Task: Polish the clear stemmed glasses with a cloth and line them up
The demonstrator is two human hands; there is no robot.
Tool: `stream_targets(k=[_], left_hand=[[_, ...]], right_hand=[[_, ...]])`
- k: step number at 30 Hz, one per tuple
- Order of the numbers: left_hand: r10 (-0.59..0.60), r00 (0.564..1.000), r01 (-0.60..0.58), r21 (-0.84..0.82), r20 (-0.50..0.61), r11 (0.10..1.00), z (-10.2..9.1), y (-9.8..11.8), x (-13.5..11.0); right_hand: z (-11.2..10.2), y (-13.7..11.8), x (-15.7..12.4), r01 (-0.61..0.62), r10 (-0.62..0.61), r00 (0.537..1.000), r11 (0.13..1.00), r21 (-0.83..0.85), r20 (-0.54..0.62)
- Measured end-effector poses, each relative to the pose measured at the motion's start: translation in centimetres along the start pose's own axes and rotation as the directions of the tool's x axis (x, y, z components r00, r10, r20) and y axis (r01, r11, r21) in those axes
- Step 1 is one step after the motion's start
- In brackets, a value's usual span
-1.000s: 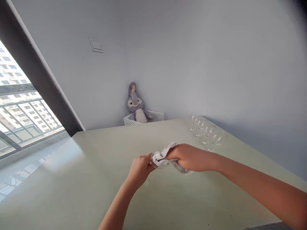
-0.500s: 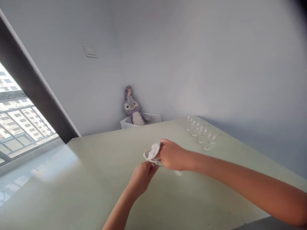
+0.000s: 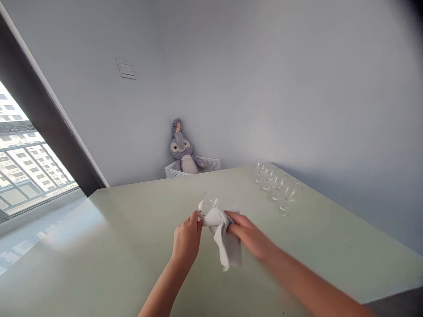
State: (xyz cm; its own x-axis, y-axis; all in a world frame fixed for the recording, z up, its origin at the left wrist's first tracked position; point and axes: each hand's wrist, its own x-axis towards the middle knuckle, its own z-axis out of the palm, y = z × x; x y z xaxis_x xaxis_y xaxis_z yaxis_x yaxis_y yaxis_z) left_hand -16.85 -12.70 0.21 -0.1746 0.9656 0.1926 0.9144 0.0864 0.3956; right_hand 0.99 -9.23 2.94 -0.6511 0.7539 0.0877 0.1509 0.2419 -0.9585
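Note:
My left hand (image 3: 188, 233) is closed around the lower part of a clear stemmed glass (image 3: 207, 203), whose bowl tilts up and away from me above the table. My right hand (image 3: 243, 226) grips a white cloth (image 3: 224, 237) just right of the glass. One end of the cloth reaches to the glass near my left fingers, and the rest hangs down in folds. The glass's stem and foot are mostly hidden by my fingers and the cloth.
Several stemmed glasses (image 3: 287, 193) stand upright in a row at the right rear of the pale green table (image 3: 132, 264). Behind the far edge, a grey plush toy (image 3: 188, 163) sits in a white perforated basket (image 3: 211, 164). A window (image 3: 29, 163) is at the left.
My right hand has drawn the cloth out of the bowl, toward me and right, so the glass's bowl now shows. My left hand has shifted slightly left with the glass.

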Motion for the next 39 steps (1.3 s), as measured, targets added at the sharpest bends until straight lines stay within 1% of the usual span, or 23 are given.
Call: stream_targets(k=[1,2,3,4,5,6,7,8,11,12,13,14,15,16,18,19,21,24,27,30,32,36,39], left_hand=[[0.009,1.0,-0.009,0.003,0.015,1.0,0.2,0.1,-0.1],[0.021,0.999,-0.021,0.003,0.033,1.0,0.4,0.1,-0.2],[0.032,0.998,-0.033,0.002,0.05,0.999,0.6,0.2,-0.3],[0.04,0.997,-0.04,0.001,0.062,0.999,0.8,0.2,-0.4],[0.042,0.997,-0.042,0.001,0.07,0.999,0.9,0.2,-0.4],[0.041,0.997,-0.041,0.0,0.071,0.999,0.9,0.2,-0.4],[0.039,0.997,-0.039,-0.002,0.067,0.999,0.9,0.2,-0.4],[0.037,0.998,-0.037,-0.009,0.059,0.999,0.9,0.1,-0.3],[0.03,0.999,-0.028,-0.053,0.027,0.998,0.5,-0.1,-0.1],[0.02,1.0,-0.019,-0.077,0.016,0.997,0.4,-0.1,-0.1],[0.009,1.0,-0.008,-0.104,0.008,0.995,0.3,-0.2,-0.1],[-0.003,1.0,0.003,-0.137,0.004,0.991,0.3,-0.2,-0.1],[-0.013,1.0,0.013,-0.174,0.004,0.985,0.2,-0.2,-0.1],[-0.018,1.0,0.02,-0.217,0.011,0.976,0.2,-0.2,-0.1],[-0.017,0.999,0.028,-0.318,0.037,0.948,0.2,-0.3,-0.1],[-0.012,0.999,0.031,-0.374,0.052,0.927,0.3,-0.2,-0.2],[0.003,0.997,0.037,-0.489,0.08,0.871,0.5,-0.1,-0.2],[0.031,0.993,0.049,-0.639,0.114,0.767,1.1,0.5,-0.3],[0.047,0.991,0.064,-0.74,0.128,0.67,1.8,1.2,-0.4],[0.049,0.99,0.076,-0.795,0.132,0.602,2.1,1.5,-0.4],[0.041,0.992,0.076,-0.815,0.122,0.574,2.0,1.4,-0.4],[-0.001,0.996,0.072,-0.83,0.086,0.553,1.4,1.0,-0.2],[0.0,0.995,0.086,-0.823,0.104,0.562,0.9,0.8,-0.2]], right_hand=[[1.3,0.0,-0.4,0.094,-0.097,0.994,0.993,-0.066,-0.057],[2.3,0.0,-0.5,0.196,-0.216,0.972,0.961,-0.194,-0.091],[3.1,0.1,-0.3,0.287,-0.335,0.938,0.89,-0.354,-0.082],[3.6,0.2,0.2,0.357,-0.434,0.9,0.787,-0.503,-0.041],[3.7,0.3,0.9,0.405,-0.502,0.865,0.681,-0.611,0.013],[3.6,0.4,1.7,0.432,-0.543,0.837,0.589,-0.683,0.061],[3.2,0.5,2.5,0.442,-0.561,0.822,0.523,-0.729,0.096],[2.7,0.4,3.3,0.442,-0.567,0.815,0.476,-0.76,0.119],[0.5,-0.1,5.0,0.391,-0.596,0.793,0.335,-0.857,0.129],[-0.2,-0.3,5.3,0.376,-0.61,0.783,0.307,-0.874,0.122],[-0.7,-0.4,5.4,0.371,-0.625,0.773,0.312,-0.874,0.105],[-1.1,-0.4,5.4,0.376,-0.635,0.768,0.353,-0.857,0.076],[-1.3,-0.1,5.4,0.387,-0.636,0.771,0.446,-0.807,0.018],[-1.3,0.2,5.2,0.393,-0.622,0.781,0.568,-0.723,-0.064],[-0.8,1.1,4.9,0.366,-0.533,0.806,0.792,-0.49,-0.259],[-0.4,1.5,4.8,0.338,-0.468,0.814,0.863,-0.375,-0.345],[0.6,2.0,4.8,0.288,-0.358,0.813,0.933,-0.217,-0.46],[2.0,1.6,5.8,0.265,-0.231,0.802,0.964,-0.018,-0.552],[2.8,0.7,7.2,0.253,-0.088,0.791,0.948,0.192,-0.605],[3.7,0.4,8.1,0.214,0.05,0.795,0.909,0.358,-0.604],[4.7,0.6,8.0,0.179,0.108,0.818,0.886,0.428,-0.565],[6.6,1.6,6.8,0.117,0.122,0.889,0.871,0.477,-0.441],[6.9,2.4,5.9,0.136,0.054,0.917,0.889,0.436,-0.396]])
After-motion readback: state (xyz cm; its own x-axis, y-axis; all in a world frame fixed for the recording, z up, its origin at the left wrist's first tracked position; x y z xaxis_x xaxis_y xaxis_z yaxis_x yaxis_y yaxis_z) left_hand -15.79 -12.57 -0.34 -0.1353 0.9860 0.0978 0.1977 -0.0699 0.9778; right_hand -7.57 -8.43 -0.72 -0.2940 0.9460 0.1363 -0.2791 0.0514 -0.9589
